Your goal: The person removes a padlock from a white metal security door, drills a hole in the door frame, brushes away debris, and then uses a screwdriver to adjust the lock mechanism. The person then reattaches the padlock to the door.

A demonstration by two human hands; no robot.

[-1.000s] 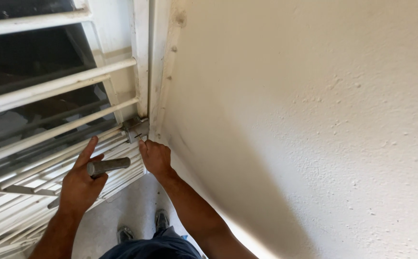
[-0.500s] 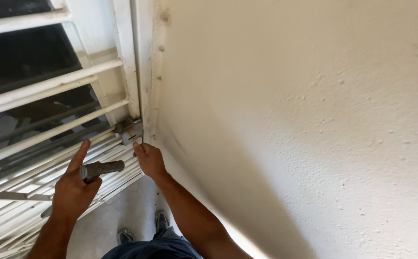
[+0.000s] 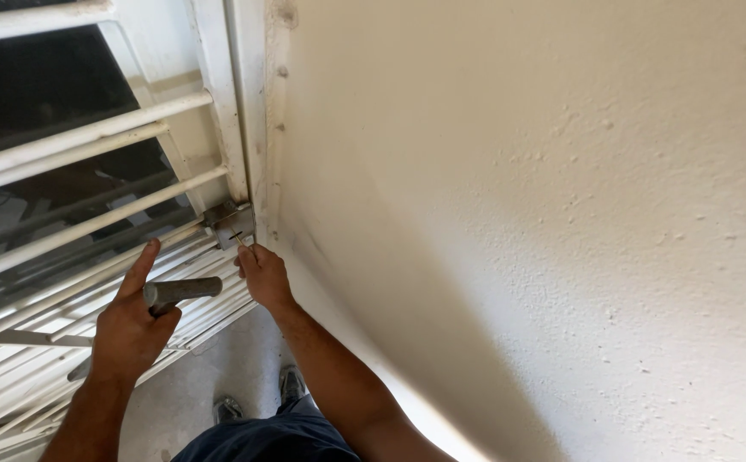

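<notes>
Right hand (image 3: 263, 275) was pinched on a small thin pin (image 3: 242, 240), hard to make out, its tip touching the grey metal bracket (image 3: 231, 224) just above the fingertips. Left hand (image 3: 129, 329), lower left of the bracket, was wrapped around a grey cylindrical tool (image 3: 180, 292) with the index finger stretched up along the white gate bars (image 3: 91, 227). The bracket sat at the gate's edge, tight against the white frame post (image 3: 240, 103), the cream wall (image 3: 518, 214) closing off its right; bare floor (image 3: 193, 393) and shoes (image 3: 291, 382) lay below.
</notes>
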